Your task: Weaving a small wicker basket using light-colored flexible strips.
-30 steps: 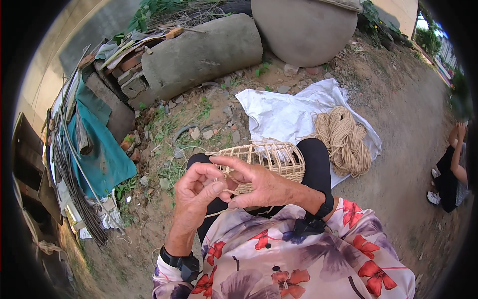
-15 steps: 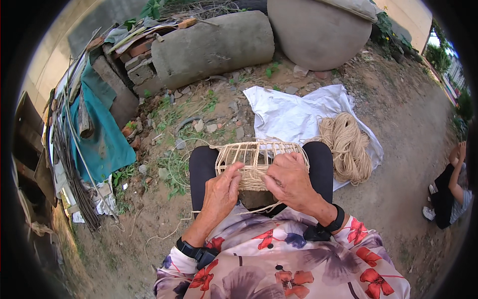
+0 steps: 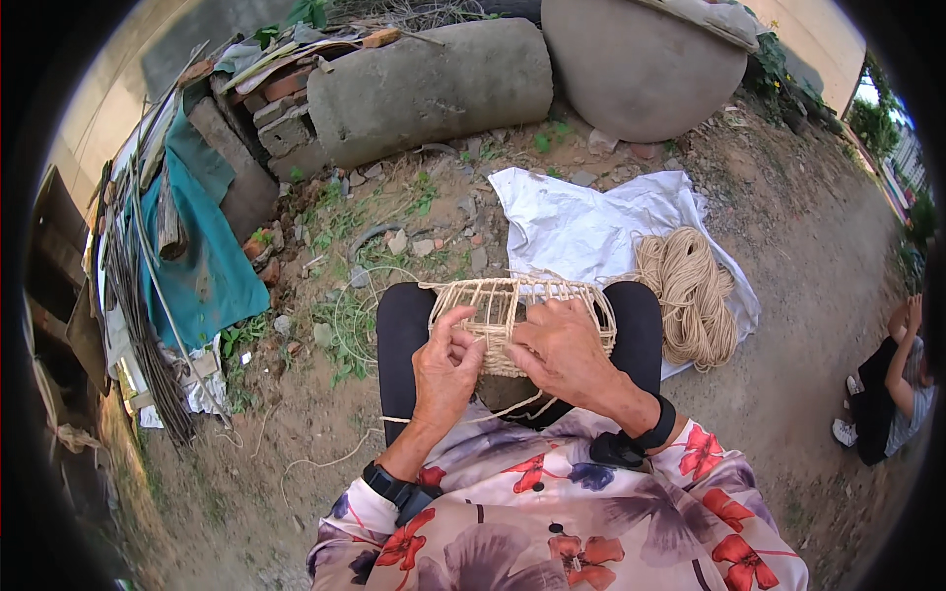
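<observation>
A woven basket of tan cord (image 3: 513,301), with open ribs on its far side and a tight weave on its near side, lies across my lap between my knees. My left hand (image 3: 448,366) is at its near left part, fingers curled and thumb raised close to them; whatever lies between them is hidden. My right hand (image 3: 569,345) is closed over the near right part of the basket, its fingertips hidden inside, its thumb against the weave. A loose cord (image 3: 493,414) trails from below the basket to the left, down to the ground.
A bundle of tan cord (image 3: 687,295) rests on a white sheet (image 3: 567,222) beyond my right knee. Cord loops hang by my left knee. A concrete cylinder (image 3: 434,89), a large round vessel (image 3: 641,74) and teal cloth (image 3: 197,266) stand around. A person (image 3: 895,384) sits at far right.
My left hand has turned slightly, its fingers curling more and its thumb lifting. My right hand has shifted a little down and left, flattening over the basket.
</observation>
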Demonstrator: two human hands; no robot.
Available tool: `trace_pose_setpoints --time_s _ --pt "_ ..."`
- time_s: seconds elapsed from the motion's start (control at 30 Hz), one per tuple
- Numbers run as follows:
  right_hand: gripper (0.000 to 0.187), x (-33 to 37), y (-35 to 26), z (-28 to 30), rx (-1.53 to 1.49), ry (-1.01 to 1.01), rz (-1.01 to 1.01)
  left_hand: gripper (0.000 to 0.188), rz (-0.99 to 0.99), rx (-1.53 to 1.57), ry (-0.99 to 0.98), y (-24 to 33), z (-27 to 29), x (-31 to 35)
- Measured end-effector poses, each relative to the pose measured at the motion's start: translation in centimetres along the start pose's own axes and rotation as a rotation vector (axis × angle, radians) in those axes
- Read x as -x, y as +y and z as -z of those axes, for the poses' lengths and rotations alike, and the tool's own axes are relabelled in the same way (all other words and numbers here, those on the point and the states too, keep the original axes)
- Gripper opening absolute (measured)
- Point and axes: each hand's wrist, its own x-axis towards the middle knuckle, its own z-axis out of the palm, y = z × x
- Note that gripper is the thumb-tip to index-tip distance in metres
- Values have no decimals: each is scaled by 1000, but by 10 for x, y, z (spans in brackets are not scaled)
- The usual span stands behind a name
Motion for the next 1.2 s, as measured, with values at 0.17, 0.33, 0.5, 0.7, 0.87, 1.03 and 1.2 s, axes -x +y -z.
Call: trace_pose_setpoints --time_s 0.17,0.33,0.5,0.7,0.87,1.03,1.2 --pt "12 10 8 14 -282 15 -5 20 -77 -255 94 -10 25 -6" --pt "7 16 7 4 -189 3 41 9 45 -208 53 -37 40 -14" --pt "7 18 11 2 -226 47 27 7 340 353 -49 -35 39 -17" --pt "8 18 12 2 -218 37 42 11 300 272 -55 -45 30 -17" --pt "8 19 14 -1 -252 69 34 32 155 -340 110 -30 22 -20" --pt "23 21 12 -1 -331 82 37 41 21 -630 91 -30 11 -24" --pt "30 18 6 6 -53 44 272 40 343 404 32 -31 16 -18"
